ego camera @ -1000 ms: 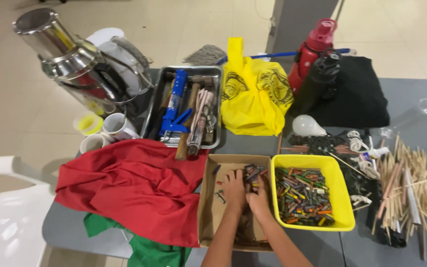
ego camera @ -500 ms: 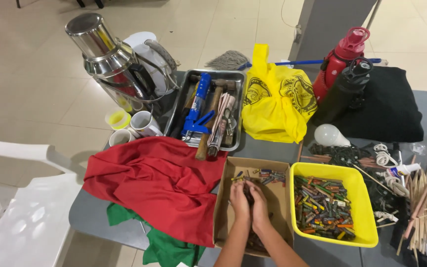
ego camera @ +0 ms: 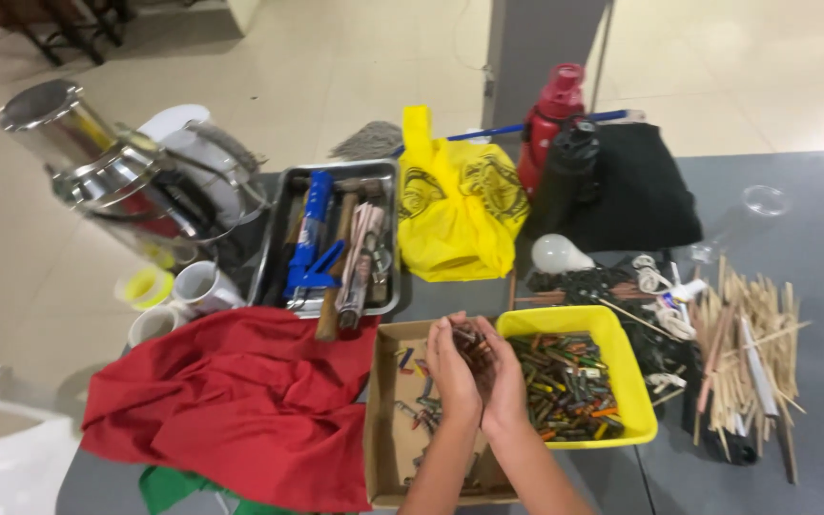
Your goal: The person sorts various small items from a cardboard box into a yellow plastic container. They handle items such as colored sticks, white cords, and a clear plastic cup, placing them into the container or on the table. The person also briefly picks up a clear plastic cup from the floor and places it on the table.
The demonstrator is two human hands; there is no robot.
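Your two hands are cupped together above the shallow brown cardboard box (ego camera: 385, 420), holding a heap of small dark metal pieces (ego camera: 474, 345) between them. Your left hand (ego camera: 452, 367) curls against the heap from the box's side, and your right hand (ego camera: 504, 377) closes around it from the other side, its fingers wrapped over the top. More small pieces lie loose on the floor of the box below your wrists.

Just right of the box, touching it, sits a yellow plastic rectangular tub (ego camera: 622, 381) filled with mixed coloured bits. Left of the box, a crumpled red cloth (ego camera: 231, 405) overlaps its edge. Beyond the box stands a metal tray of hand tools (ego camera: 331, 243), and beside that tray a yellow plastic bag (ego camera: 455, 205). Well to the right of the box, past the tub, lies a loose pile of thin wooden sticks (ego camera: 746, 329).
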